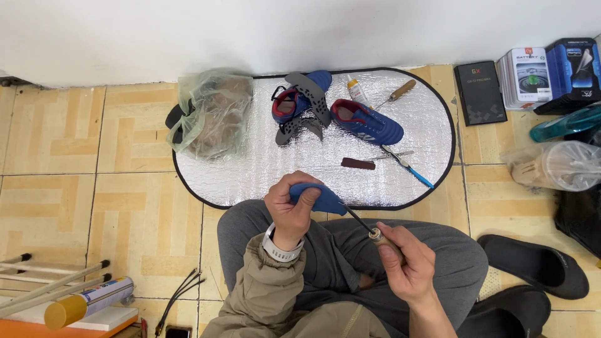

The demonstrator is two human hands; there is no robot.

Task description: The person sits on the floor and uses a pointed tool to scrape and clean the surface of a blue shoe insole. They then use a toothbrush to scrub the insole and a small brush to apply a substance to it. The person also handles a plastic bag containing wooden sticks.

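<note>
My left hand (289,209) grips a blue shoe insole (319,197) above my lap. A wooden-handled awl (375,235) is in my right hand (407,266), and its dark metal point touches the insole's right end. On the silver oval mat (250,169) ahead lie two blue shoes with red lining (366,122) (294,100), grey perforated insoles (310,106), a small glue bottle (357,89), a second wooden-handled tool (395,94), a dark red strip (358,163) and a blue-handled tool (407,164).
A green plastic bag (210,112) sits at the mat's left end. Boxes (529,75), a teal bottle (563,123) and a clear plastic container (554,164) stand at the right. Black slippers (538,263) lie by my right knee. A tube (87,302) and rods (50,275) lie at lower left.
</note>
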